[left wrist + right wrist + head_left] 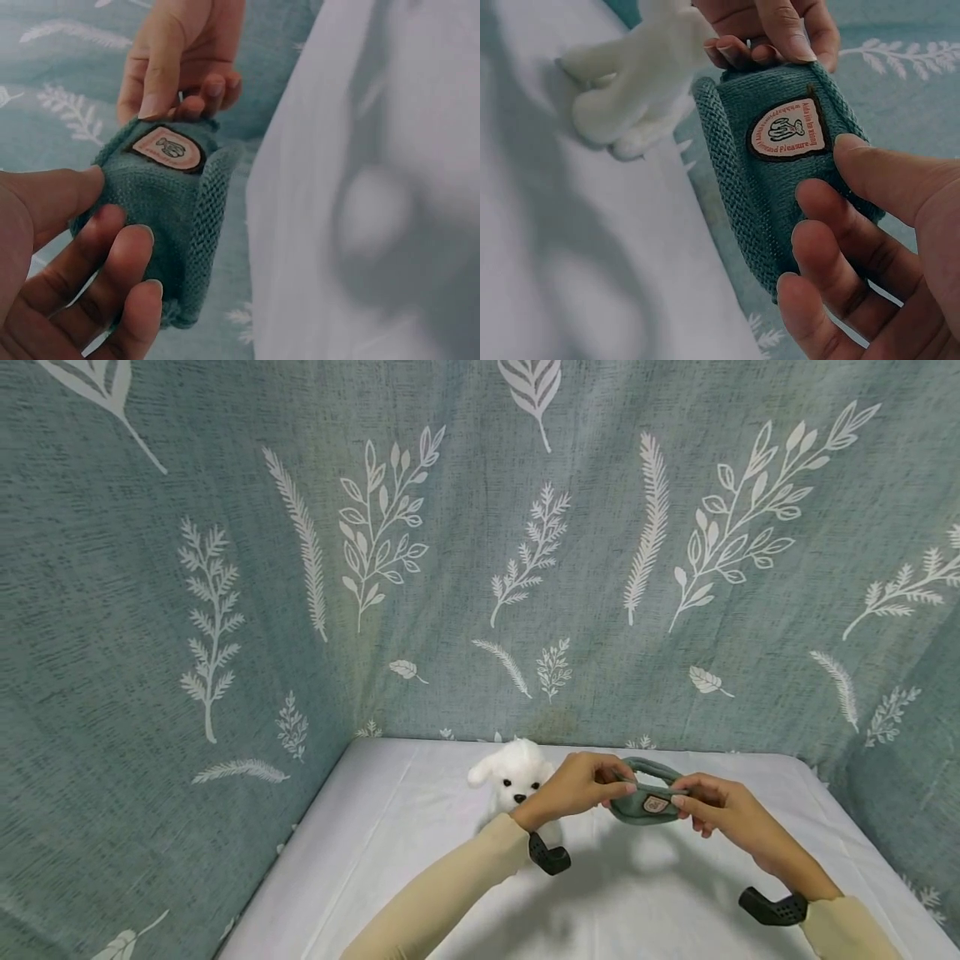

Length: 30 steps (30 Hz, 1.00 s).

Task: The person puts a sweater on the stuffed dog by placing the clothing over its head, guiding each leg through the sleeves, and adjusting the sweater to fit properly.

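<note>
A white plush dog (pixel 517 764) sits on a white-covered bench (pixel 416 797), face toward the head camera, partly hidden by the person's left hand (pixel 573 783) and forearm. To the right of the dog in the head view, raised above the bench, is a green knitted band (pixel 632 807), a loop with its opening tilted upward. Its long axis runs sideways, away from the dog, dipping slightly at the far end. A pale patch (pixel 656 804) on it faces the person, rounded end toward the lower rolled edge. The left thumb and fingers are clamped on the end nearer the dog; those of the right hand (pixel 723 807) pinch the farther end. Leaf-patterned fabric (pixel 465 560) hangs behind the dog.
</note>
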Available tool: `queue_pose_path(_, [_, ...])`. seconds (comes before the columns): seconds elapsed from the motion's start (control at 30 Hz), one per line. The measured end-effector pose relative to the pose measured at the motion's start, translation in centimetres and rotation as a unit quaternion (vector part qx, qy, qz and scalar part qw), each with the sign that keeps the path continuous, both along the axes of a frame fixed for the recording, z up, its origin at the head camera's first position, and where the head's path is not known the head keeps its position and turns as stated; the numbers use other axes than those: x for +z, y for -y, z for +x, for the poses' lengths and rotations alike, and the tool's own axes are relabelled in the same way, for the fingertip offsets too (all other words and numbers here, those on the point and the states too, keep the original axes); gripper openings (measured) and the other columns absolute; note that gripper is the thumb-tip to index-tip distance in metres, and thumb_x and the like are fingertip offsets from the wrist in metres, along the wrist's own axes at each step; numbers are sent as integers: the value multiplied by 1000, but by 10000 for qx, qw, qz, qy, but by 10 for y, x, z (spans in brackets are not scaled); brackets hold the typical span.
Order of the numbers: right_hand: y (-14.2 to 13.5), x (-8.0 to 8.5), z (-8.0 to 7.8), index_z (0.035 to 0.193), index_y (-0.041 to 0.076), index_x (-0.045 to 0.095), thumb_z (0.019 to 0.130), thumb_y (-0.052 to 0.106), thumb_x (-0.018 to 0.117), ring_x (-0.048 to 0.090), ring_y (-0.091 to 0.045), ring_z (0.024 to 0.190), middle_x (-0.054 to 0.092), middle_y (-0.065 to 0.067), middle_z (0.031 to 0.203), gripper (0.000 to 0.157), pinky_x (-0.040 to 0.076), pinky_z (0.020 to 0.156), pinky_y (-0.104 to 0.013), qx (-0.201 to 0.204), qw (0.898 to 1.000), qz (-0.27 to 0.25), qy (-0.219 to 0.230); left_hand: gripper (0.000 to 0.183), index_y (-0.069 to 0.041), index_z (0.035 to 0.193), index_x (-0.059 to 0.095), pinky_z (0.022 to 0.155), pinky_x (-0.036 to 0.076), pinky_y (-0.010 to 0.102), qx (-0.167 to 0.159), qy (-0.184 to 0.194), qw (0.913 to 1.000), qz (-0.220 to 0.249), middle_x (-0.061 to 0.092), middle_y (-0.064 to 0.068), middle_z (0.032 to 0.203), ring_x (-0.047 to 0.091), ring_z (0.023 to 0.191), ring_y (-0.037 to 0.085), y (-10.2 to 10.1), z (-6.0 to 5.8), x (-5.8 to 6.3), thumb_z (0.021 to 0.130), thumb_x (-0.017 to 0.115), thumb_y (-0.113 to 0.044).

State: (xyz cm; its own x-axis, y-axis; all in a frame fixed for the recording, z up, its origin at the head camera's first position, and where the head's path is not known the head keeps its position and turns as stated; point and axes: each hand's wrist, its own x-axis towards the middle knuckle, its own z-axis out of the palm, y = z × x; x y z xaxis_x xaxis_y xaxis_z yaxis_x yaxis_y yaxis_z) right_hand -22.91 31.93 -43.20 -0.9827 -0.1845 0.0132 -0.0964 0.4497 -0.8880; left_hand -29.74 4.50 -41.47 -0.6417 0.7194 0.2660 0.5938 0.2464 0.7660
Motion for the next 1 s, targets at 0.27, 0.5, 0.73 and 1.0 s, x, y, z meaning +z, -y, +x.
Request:
queue_pose_path(0.27, [6, 10, 0, 130, 4, 62, 102, 36, 66, 61, -29, 77, 64, -20, 100, 43, 54, 64, -36, 112, 9999, -12, -104, 18, -17, 114, 75, 62, 56, 24, 50, -21, 10000, -34, 71, -1, 83, 67, 65, 7, 8, -2, 11, 101, 70, -27])
queue_pose_path(0.5, [14, 21, 0, 129, 4, 62, 102, 36, 66, 62, -26, 76, 64, -20, 100, 42, 55, 64, -36, 167, 9997, -23, -184, 18, -18, 115, 75, 62, 56, 25, 75, -108, 9999, 17, 71, -4, 84, 67, 66, 8, 15, -4, 18, 101, 69, -28])
queue_pose_path(0.73, [21, 25, -5, 130, 3, 61, 103, 35, 65, 62, -28, 76, 64, -19, 100, 42, 55, 64, -36, 337, 9988, -24, -343, 19, -18, 116, 75, 61, 55, 26, 152, -185, 9997, 32, 72, -2, 84, 67, 65, 10, 24, -6, 24, 101, 69, -30])
queue_pose_path(1.0, [32, 33, -11, 130, 3, 62, 102, 33, 66, 61, -25, 74, 66, -17, 100, 41, 55, 65, -35, 388, 9978, -27, -545, 19, -17, 116, 74, 63, 56, 26, 172, -241, 9995, 131, 71, 0, 85, 67, 66, 11, 36, -7, 33, 101, 69, -28])
